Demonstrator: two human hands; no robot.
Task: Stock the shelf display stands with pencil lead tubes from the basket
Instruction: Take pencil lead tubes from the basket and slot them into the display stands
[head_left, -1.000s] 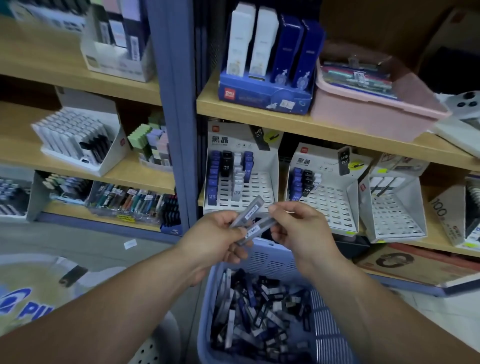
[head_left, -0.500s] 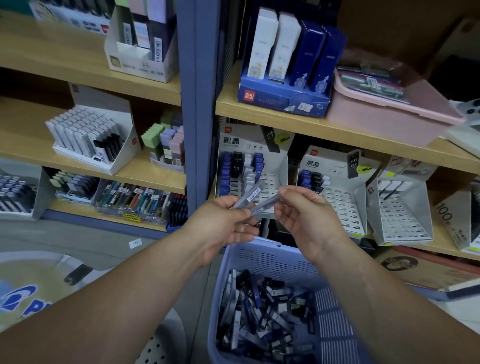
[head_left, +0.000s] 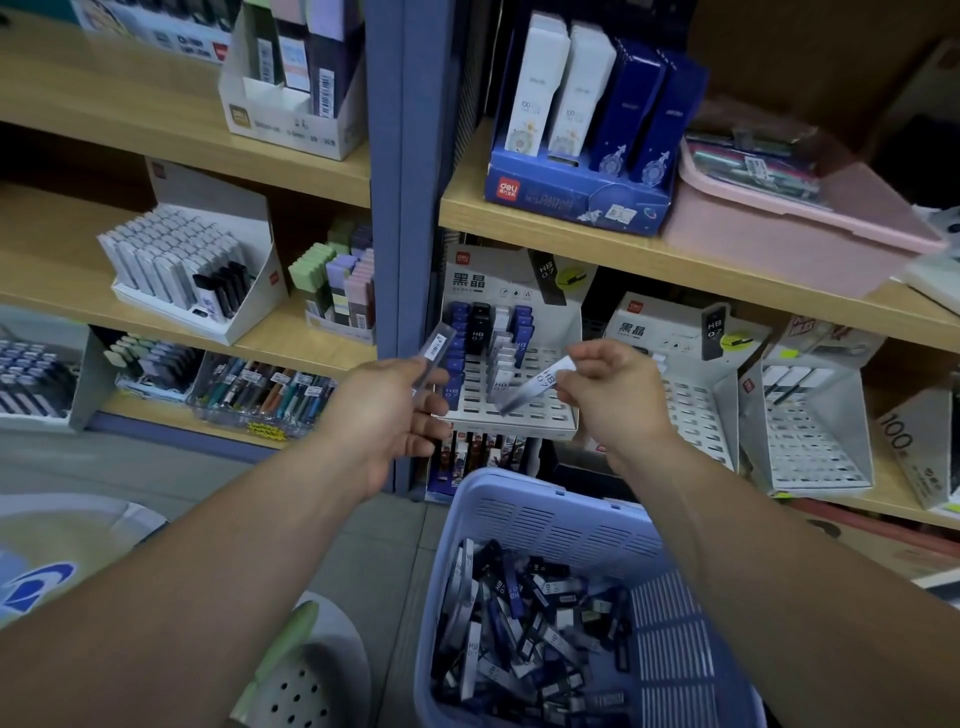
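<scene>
Head view: the left hand (head_left: 387, 410) sits just off centre toward 8 o'clock, thumb and fingers pinching the lower end of a clear lead tube (head_left: 435, 351). That tube's free end tilts up toward 1 o'clock, and a small white label shows on it.

The right hand (head_left: 608, 395) is across from it at about 4 o'clock, fingers curled around the top of a second tube (head_left: 535, 387) printed "HB 0.7". This one slants down toward 7 o'clock, with its lower tip over the slotted grid of the nearest display stand (head_left: 524, 415). Whether the tip touches a slot cannot be told. The two hands are apart, with the stand between them.

The stand occupies the centre of the view, on the shelf below a blue carton (head_left: 576, 195). Blue, black and white tubes stand upright in its back-left rows, and the front rows are bare slots.

At 3 o'clock is a second stand (head_left: 693, 415), and farther right a third stand (head_left: 815, 447).

At 6 o'clock, below both forearms, the lilac basket (head_left: 524, 501) holds a loose heap of lead tubes (head_left: 530, 623) lying in all directions.

At 1 o'clock a pink tray (head_left: 800, 228) rests on the upper shelf beside the blue carton. At 9 o'clock, past the blue shelf post (head_left: 395, 208), other stationery boxes fill the neighbouring shelves.
</scene>
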